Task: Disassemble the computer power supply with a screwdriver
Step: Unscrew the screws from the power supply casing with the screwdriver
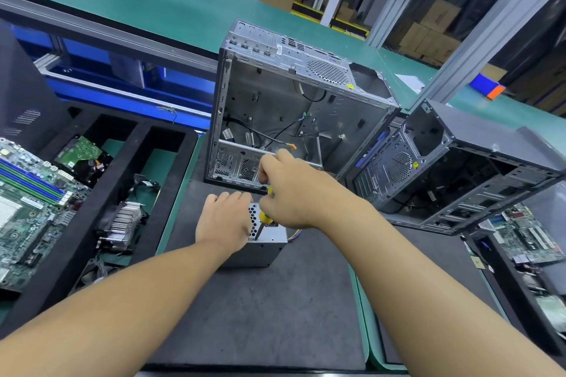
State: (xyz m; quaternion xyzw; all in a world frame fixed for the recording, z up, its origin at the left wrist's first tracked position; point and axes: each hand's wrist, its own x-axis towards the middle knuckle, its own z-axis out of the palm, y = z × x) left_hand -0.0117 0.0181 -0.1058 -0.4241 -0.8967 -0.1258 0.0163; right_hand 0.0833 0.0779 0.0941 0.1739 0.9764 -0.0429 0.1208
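Note:
A grey metal power supply stands on the dark mat in the middle of the bench, its perforated face partly showing between my hands. My left hand lies over its top left side, fingers curled on the casing. My right hand grips a screwdriver with a yellow and green handle; its metal shaft points down onto the top of the power supply. The tip is hidden against the casing. Coloured wires stick out at the unit's right side.
An empty open computer case stands just behind the power supply. A second dark case lies tilted at the right. Black foam trays at the left hold a motherboard, a hard drive and a heatsink. More boards lie at the far right.

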